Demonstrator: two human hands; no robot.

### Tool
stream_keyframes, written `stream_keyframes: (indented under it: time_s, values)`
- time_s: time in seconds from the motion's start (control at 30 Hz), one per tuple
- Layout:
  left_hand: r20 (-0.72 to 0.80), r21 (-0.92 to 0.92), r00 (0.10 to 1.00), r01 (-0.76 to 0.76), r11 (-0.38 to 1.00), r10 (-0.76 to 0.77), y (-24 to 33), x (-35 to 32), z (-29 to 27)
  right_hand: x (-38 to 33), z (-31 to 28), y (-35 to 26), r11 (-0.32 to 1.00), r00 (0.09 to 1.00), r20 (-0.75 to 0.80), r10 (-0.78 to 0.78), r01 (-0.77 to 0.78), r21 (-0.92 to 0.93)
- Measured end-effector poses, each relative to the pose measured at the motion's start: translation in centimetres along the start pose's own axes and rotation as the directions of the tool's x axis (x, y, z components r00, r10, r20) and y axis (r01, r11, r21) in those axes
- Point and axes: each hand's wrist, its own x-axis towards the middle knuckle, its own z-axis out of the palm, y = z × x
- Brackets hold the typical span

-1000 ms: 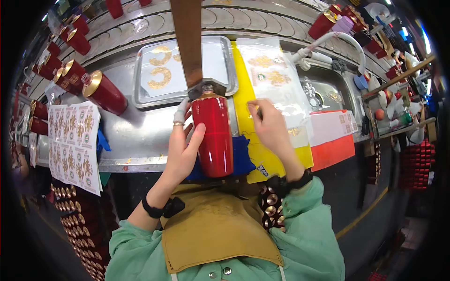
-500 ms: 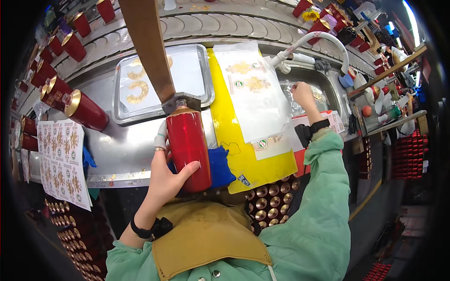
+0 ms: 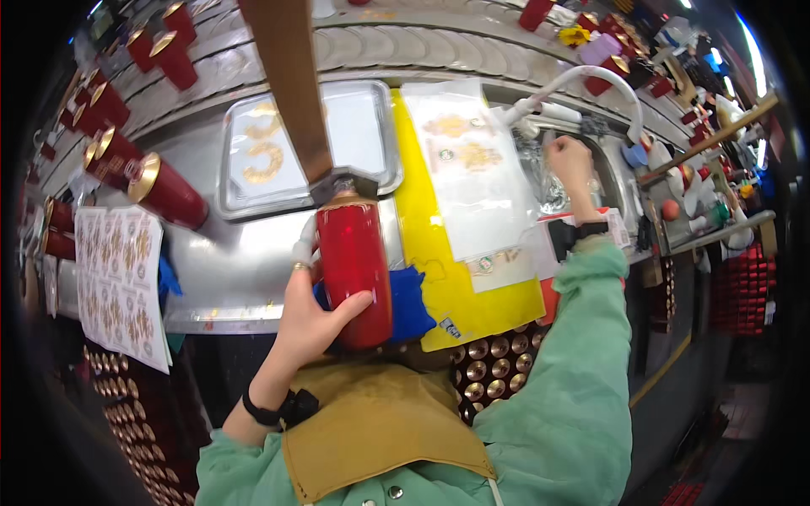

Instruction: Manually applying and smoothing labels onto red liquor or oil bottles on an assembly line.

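My left hand (image 3: 314, 327) is wrapped around a glossy red metal bottle (image 3: 354, 266), thumb across its front. The bottle leans up against a metal holder (image 3: 344, 185) at the end of a wooden bar, its gold shoulder just below that holder. White wrapping covers a finger, and the far fingers are behind the bottle. Over the sink (image 3: 623, 196) at the right, my right hand (image 3: 572, 167) has its fingers pinched together. Something shiny and clear lies below them in the basin; what the fingertips hold, if anything, is blurred. A blue cloth (image 3: 412, 305) lies beside the bottle.
Beyond my left hand is a metal tray (image 3: 390, 160) with gold decals. White decal sheets (image 3: 489, 198) lie on a yellow mat (image 3: 418, 244). Red bottles (image 3: 169, 192) stand at the left near a printed sheet (image 3: 122, 282). A white curved faucet (image 3: 603, 72) arches over the sink.
The whole view has shifted slightly, moving the scene to the right. My right hand has moved a little to the right over the sink. The left hand keeps its hold on the bottle.
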Motion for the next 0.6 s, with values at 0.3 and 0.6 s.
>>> stream_keyframes:
  time_s: [0.3, 0.6]
  values:
    - [0.115, -0.246, 0.99, 0.107, 0.963, -0.081, -0.1, 0.0, -0.4, -6.1, -13.8, -8.1, 0.827, 0.908, -0.208, -0.363, 0.417, 0.377]
    - [0.001, -0.018, 0.992, -0.123, 0.992, 0.124, -1.0, 0.1, 0.2, -13.2, -20.7, -17.5, 0.599, 0.814, -0.107, -0.57, 0.501, 0.625]
